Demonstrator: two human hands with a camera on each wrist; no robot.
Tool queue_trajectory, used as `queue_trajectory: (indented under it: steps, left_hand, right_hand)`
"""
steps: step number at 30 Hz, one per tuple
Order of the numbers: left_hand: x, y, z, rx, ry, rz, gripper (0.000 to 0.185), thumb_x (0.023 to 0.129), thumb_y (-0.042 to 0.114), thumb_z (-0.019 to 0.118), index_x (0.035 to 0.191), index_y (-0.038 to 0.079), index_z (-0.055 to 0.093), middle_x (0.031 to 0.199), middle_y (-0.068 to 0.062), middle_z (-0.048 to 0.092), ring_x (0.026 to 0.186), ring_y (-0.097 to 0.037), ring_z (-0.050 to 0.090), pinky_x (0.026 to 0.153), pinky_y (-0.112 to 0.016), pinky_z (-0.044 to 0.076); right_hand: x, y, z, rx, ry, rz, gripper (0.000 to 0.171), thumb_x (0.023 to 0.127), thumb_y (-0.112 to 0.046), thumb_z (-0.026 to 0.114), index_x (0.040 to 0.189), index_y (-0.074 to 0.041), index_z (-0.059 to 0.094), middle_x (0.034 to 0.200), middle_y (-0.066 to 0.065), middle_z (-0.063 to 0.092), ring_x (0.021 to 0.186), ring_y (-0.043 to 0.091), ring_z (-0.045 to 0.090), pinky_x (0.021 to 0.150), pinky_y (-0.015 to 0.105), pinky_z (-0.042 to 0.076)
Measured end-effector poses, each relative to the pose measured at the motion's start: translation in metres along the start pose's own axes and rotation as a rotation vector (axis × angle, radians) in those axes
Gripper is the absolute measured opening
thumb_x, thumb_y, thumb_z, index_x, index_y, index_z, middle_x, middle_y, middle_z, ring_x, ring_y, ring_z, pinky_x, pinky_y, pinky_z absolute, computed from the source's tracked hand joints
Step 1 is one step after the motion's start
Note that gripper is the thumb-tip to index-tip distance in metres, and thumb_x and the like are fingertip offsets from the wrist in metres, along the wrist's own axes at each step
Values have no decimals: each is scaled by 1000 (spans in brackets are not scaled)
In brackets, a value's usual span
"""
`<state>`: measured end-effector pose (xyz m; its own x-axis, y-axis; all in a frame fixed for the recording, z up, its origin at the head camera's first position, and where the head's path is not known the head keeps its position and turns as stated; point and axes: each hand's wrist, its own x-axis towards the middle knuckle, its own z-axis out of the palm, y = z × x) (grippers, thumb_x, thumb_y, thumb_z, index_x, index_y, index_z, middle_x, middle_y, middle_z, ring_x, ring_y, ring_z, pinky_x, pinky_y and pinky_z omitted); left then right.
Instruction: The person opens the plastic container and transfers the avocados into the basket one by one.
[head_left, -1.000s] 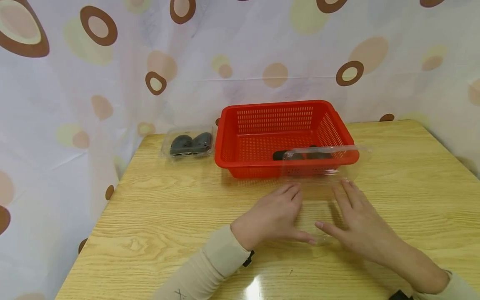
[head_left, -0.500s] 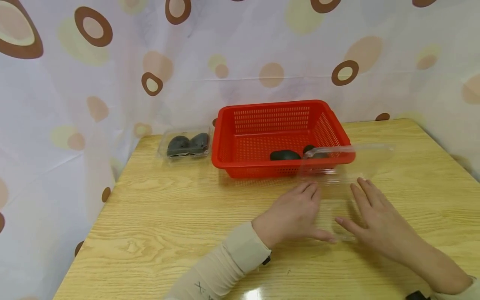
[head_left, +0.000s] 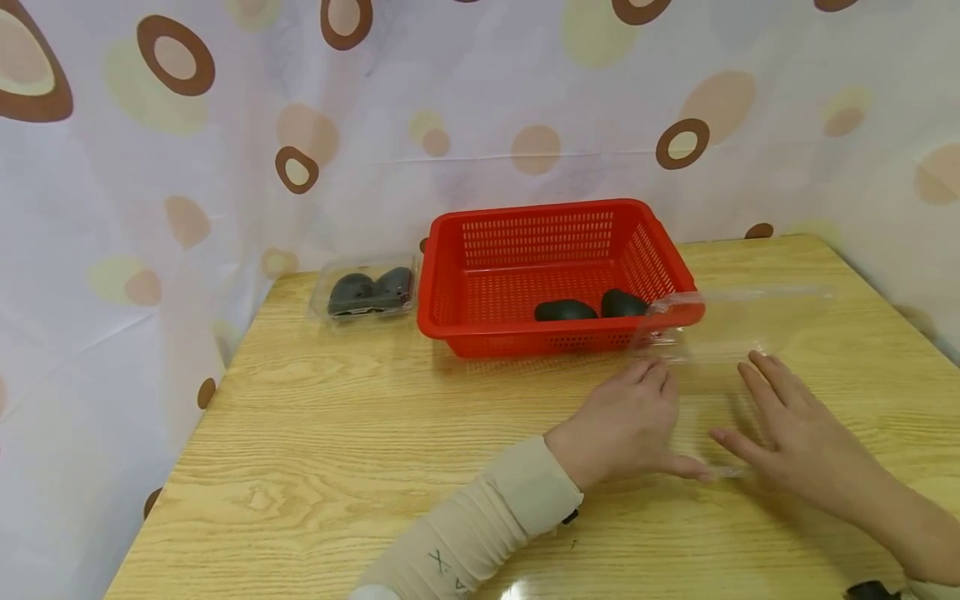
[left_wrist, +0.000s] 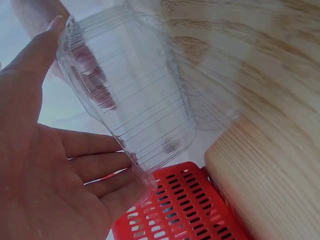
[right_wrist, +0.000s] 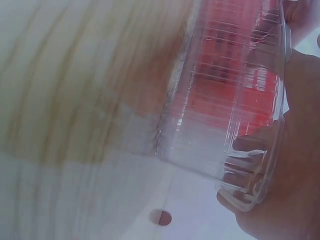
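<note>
A: We have both hands on the clear plastic clamshell box (head_left: 705, 392), which sits on the wooden table (head_left: 360, 433) just in front of the right end of the red basket (head_left: 555, 275). Its lid stands open, and the raised flap reaches past the basket's near right corner.

B: How do our hands lie on it?

A: Our left hand (head_left: 626, 421) presses against the box's left side with fingers nearly straight and the thumb stretched along the near edge. Our right hand (head_left: 798, 433) mirrors it on the right side, fingers extended, thumb pointing in toward the left thumb. Neither hand curls round the box; we hold it between flat palms.

B: The left wrist view agrees: we see the ribbed tray (left_wrist: 130, 95) lying against our straight fingers (left_wrist: 95, 167), the basket's rim below it.

A: The right wrist view shows the same tray (right_wrist: 235, 95) with our fingertips (right_wrist: 240, 177) behind the plastic, red showing through it. That picture is blurred, so we cannot tell more.

B: What else is on the table?

A: Two dark avocados (head_left: 588, 307) lie side by side in the basket, near its front wall. Left of the basket, just beside it, a second clear box (head_left: 363, 290) holds two more dark fruits, lid closed. A spotted curtain (head_left: 187, 133) hangs behind the table.
</note>
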<state>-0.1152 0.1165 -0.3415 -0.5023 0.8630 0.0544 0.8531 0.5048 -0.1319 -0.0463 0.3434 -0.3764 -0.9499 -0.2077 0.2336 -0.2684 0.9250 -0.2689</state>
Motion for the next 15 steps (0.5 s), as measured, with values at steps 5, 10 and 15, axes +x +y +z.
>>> queue_trajectory:
  steps: [5, 10, 15]
  left_hand:
    - [9, 4, 2, 70, 75, 33, 88, 80, 88, 40, 124, 15, 65, 139, -1, 57, 138, -15, 45, 123, -23, 24]
    - [20, 8, 4, 59, 57, 40, 94, 82, 87, 36, 135, 13, 59, 147, -3, 52, 144, -16, 39, 125, -24, 18]
    - [32, 12, 4, 54, 40, 68, 92, 84, 86, 36, 136, 14, 58, 150, -4, 49, 145, -16, 37, 126, -25, 16]
  right_hand:
    - [-3, 11, -4, 8, 2, 23, 93, 90, -36, 71, 150, 15, 22, 155, 37, 21, 148, 51, 12, 119, 66, 9]
    - [-7, 20, -8, 14, -14, 78, 91, 93, -35, 68, 152, 14, 18, 156, 37, 18, 149, 51, 10, 117, 69, 8]
    - [-11, 29, -10, 12, -15, 112, 89, 95, -34, 66, 150, 16, 18, 155, 39, 17, 146, 55, 11, 113, 73, 11]
